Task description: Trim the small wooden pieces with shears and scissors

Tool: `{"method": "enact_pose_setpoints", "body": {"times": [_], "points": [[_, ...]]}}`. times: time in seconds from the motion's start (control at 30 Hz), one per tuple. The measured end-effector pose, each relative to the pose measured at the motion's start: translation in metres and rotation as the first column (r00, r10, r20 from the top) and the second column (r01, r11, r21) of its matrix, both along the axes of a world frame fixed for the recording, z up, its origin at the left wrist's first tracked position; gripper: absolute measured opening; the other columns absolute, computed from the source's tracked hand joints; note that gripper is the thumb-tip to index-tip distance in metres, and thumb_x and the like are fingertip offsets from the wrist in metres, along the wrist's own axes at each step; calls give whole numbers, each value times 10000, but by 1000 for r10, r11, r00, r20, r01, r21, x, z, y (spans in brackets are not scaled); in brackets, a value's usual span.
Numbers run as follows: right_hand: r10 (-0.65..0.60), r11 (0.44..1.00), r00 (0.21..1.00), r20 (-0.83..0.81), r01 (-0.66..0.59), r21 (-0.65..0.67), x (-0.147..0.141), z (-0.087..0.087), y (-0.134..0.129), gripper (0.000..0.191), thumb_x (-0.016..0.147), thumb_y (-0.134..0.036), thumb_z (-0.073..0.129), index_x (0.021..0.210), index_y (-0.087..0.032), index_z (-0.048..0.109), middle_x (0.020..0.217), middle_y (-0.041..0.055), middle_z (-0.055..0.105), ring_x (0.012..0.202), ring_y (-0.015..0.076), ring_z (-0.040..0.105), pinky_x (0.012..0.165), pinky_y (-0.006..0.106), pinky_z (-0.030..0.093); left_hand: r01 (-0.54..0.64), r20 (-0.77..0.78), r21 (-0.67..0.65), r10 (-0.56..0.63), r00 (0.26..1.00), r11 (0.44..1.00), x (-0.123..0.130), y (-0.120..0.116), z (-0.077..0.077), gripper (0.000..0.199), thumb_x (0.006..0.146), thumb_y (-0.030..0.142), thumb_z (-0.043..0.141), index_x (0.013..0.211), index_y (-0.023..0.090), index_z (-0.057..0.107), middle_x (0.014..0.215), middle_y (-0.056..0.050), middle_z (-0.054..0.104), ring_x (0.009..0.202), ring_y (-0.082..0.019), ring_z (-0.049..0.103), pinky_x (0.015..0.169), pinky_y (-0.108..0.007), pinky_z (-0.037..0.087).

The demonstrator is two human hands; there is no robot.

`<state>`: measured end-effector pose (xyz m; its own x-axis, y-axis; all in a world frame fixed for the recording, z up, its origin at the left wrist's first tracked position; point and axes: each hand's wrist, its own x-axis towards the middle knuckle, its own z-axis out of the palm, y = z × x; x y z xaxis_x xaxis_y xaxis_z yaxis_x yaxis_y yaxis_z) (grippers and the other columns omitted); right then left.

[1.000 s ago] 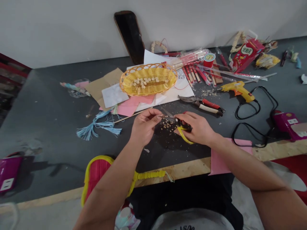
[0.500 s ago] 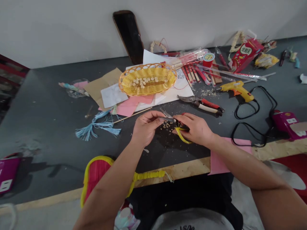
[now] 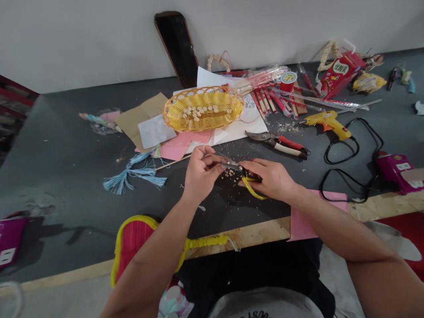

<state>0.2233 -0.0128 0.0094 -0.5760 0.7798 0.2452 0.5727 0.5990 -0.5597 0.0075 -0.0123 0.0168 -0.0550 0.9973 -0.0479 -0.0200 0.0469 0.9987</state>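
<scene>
In the middle of the table my right hand grips a pair of scissors with yellow handles, its dark blades pointing left. My left hand meets the blade tips with thumb and forefinger pinched; whatever lies between them is too small to make out. Small pale bits are scattered on the table below the blades. Beyond the hands stands a yellow woven basket with several small pale flower-shaped pieces in it.
Pruning shears and a yellow glue gun with a looping black cord lie right of the basket. A blue tassel is to the left. A red and yellow fan sits by my left forearm. A phone leans on the wall.
The fingers of my left hand have shifted, the forefinger lifting and bending more. The scissor blades look closer together than before. My right hand stays nearly in place.
</scene>
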Motion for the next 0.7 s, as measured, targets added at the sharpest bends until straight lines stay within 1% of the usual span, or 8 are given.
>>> {"method": "enact_pose_setpoints", "body": {"times": [0.07, 0.17, 0.33, 0.47, 0.57, 0.7], "points": [[11, 1000, 1000, 0, -11, 8, 0, -1, 0, 412, 910, -486, 636, 1204, -198, 655, 928, 44, 706, 757, 146, 638, 698, 244, 474, -3, -30, 14, 3, 1000, 1000, 0, 0, 1, 427, 676, 161, 794, 909, 224, 441, 706, 30, 712, 628, -121, 662, 568, -216, 458], [15, 1000, 1000, 21, -15, 26, 1, -2, 0, 394, 906, -473, 649, 1199, -211, 663, 918, 40, 709, 763, 146, 645, 697, 240, 472, -2, -26, 13, 2, 1000, 1000, 0, -1, 2, 436, 678, 155, 787, 909, 230, 426, 695, 50, 686, 633, -122, 666, 574, -218, 463], [2, 997, 998, 67, -7, 72, 2, -1, -1, 386, 899, -442, 664, 1211, -214, 666, 912, 44, 716, 776, 156, 657, 695, 247, 476, 3, 63, -24, -1, 998, 1000, 2, -2, 1, 498, 649, 181, 824, 912, 234, 404, 688, 55, 658, 607, -116, 649, 554, -209, 450], [-10, 997, 997, 83, 3, 75, 1, 0, -3, 385, 905, -449, 655, 1213, -218, 668, 927, 49, 721, 792, 164, 665, 699, 254, 489, 21, 170, -45, -13, 985, 999, 2, -1, -4, 517, 630, 205, 848, 908, 237, 414, 697, 54, 672, 611, -114, 645, 560, -208, 450], [-22, 996, 997, 76, 16, 85, -1, 1, -3, 395, 913, -472, 637, 1209, -211, 664, 935, 56, 719, 828, 174, 672, 731, 258, 502, 36, 244, -64, -20, 970, 997, 2, -1, -5, 529, 612, 194, 860, 910, 238, 425, 703, 58, 683, 619, -109, 645, 574, -204, 453], [-17, 995, 999, 44, 13, 102, -3, 2, -2, 435, 895, -512, 642, 1197, -201, 662, 973, 83, 708, 924, 214, 665, 828, 306, 521, 77, 280, -83, -51, 959, 994, 3, -1, -4, 525, 605, 153, 839, 918, 235, 425, 685, 65, 680, 634, -110, 652, 610, -211, 476]]}}
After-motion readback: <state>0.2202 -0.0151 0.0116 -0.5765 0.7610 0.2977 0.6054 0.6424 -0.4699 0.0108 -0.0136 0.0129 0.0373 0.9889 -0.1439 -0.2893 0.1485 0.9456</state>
